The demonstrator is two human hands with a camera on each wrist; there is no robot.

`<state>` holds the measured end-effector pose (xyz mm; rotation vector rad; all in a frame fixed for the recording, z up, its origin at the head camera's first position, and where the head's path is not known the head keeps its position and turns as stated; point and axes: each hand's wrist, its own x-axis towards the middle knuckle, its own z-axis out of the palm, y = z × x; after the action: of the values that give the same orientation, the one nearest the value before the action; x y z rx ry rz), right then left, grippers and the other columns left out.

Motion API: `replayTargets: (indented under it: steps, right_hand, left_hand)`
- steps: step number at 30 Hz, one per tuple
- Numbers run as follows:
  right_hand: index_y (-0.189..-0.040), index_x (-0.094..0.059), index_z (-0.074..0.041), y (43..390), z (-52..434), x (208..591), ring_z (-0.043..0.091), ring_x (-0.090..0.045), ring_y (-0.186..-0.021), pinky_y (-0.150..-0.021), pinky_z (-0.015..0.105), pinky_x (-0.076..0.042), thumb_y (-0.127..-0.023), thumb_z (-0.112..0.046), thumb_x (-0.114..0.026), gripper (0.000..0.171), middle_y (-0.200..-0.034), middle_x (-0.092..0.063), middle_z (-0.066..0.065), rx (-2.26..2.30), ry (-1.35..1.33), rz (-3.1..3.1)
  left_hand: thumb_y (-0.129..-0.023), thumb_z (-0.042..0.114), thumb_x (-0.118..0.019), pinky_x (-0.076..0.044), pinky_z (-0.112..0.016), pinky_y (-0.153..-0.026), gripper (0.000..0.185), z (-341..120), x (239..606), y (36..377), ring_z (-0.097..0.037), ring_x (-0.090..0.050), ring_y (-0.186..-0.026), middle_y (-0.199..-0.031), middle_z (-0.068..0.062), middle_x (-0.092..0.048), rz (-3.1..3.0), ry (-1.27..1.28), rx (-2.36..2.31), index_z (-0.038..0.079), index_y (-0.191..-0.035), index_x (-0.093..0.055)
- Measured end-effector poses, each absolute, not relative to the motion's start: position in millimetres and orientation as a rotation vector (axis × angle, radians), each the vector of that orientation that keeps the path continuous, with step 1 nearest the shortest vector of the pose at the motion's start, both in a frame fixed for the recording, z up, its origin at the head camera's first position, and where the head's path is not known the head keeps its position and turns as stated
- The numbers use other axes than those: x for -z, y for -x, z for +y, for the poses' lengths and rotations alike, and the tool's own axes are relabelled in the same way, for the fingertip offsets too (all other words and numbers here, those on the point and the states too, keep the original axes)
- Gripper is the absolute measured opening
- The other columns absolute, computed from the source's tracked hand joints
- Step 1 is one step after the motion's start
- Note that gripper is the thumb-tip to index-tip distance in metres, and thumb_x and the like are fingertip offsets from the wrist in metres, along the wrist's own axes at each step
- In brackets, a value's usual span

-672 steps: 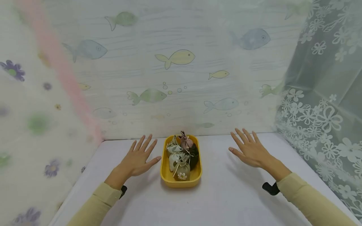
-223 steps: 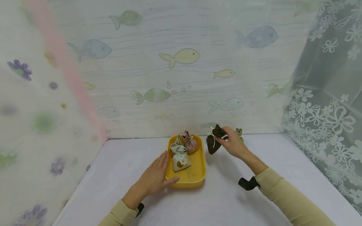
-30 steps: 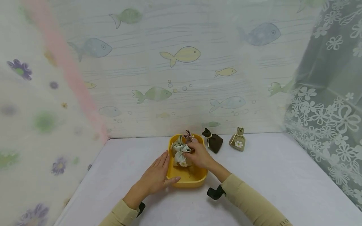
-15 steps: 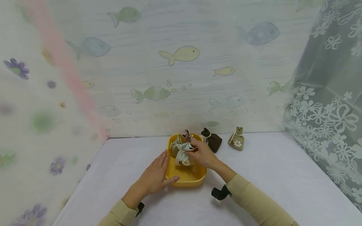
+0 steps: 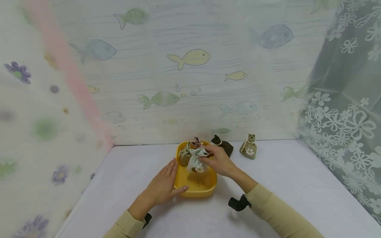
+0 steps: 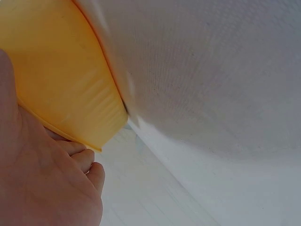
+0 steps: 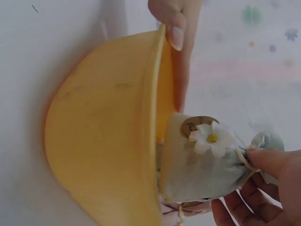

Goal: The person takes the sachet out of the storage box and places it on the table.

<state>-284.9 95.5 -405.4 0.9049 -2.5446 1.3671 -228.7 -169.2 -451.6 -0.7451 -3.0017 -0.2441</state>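
My right hand (image 5: 221, 162) pinches a pale mint drawstring pouch (image 7: 202, 165) at its tied neck. The pouch carries a white flower and a small brown oval tag, and it hangs over the inside of the yellow tray (image 5: 194, 194). Straight fingers of my left hand (image 5: 162, 186) rest along the tray's left rim, with the thumb at the front left corner. Behind the raised pouch, an olive pouch (image 5: 184, 159) and a dusty pink one (image 5: 195, 144) sit at the tray's back end; the pink one is mostly hidden.
A dark brown pouch (image 5: 228, 148) lies on the white table (image 5: 119, 185) just right of the tray, partly behind my right hand. Further right stands a khaki pouch (image 5: 249, 150) with a white flower. A fish-printed curtain (image 5: 190, 79) borders the table's back edge.
Earlier the khaki and dark pouches went from the tray to the table on the right. Over the last second my right hand has raised the mint pouch and drawn it rightward; my left hand stays.
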Motion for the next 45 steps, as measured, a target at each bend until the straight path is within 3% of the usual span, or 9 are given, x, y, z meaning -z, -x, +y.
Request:
replayTargets:
  steps: [8,12,23,39,45]
  right_hand:
    - [-0.115,-0.072,-0.007,280,107,393,0.019,-0.065,-0.099,-0.091,0.044,-0.058,-0.095,-0.012,-0.074,0.021,-0.109,-0.068,0.003,-1.365,-0.917,-2.515]
    - [-0.115,-0.071,-0.007,279,113,387,0.02,-0.067,-0.101,-0.089,0.044,-0.058,-0.095,-0.011,-0.074,0.021,-0.108,-0.068,0.003,-1.358,-0.951,-2.486]
    - [-0.109,-0.071,-0.007,276,133,385,0.018,-0.069,-0.094,-0.083,0.034,-0.06,-0.096,-0.01,-0.073,0.014,-0.104,-0.068,0.004,-1.359,-0.885,-2.52]
    - [-0.1,-0.069,-0.01,276,176,397,0.022,-0.065,-0.099,-0.092,0.048,-0.058,-0.094,-0.01,-0.075,0.009,-0.099,-0.065,0.001,-1.265,-0.77,-2.528]
    - [-0.101,-0.07,-0.008,276,196,407,0.024,-0.068,-0.096,-0.083,0.041,-0.06,-0.093,-0.007,-0.075,0.009,-0.099,-0.067,0.004,-1.269,-0.699,-2.535]
  left_hand:
    - [-0.097,0.072,-0.046,-0.021,-0.05,-0.125,0.104,-167,457,229,-0.035,-0.018,-0.156,-0.168,-0.023,-0.014,-3.01,0.712,0.282,-0.007,-0.159,-0.021]
    - [-0.097,0.075,-0.043,-0.023,-0.051,-0.124,0.106,-168,456,229,-0.035,-0.019,-0.156,-0.168,-0.023,-0.014,-3.006,0.719,0.257,-0.008,-0.159,-0.021]
    - [-0.097,0.074,-0.044,-0.023,-0.051,-0.124,0.106,-167,455,230,-0.035,-0.019,-0.155,-0.168,-0.023,-0.014,-3.006,0.714,0.248,-0.008,-0.159,-0.02]
    - [-0.096,0.079,-0.037,-0.022,-0.049,-0.125,0.109,-168,456,230,-0.034,-0.02,-0.155,-0.168,-0.023,-0.015,-3.002,0.715,0.21,-0.008,-0.159,-0.019]
    - [-0.095,0.08,-0.035,-0.022,-0.049,-0.125,0.11,-167,454,229,-0.034,-0.02,-0.156,-0.168,-0.023,-0.015,-3.008,0.714,0.216,-0.008,-0.159,-0.02]
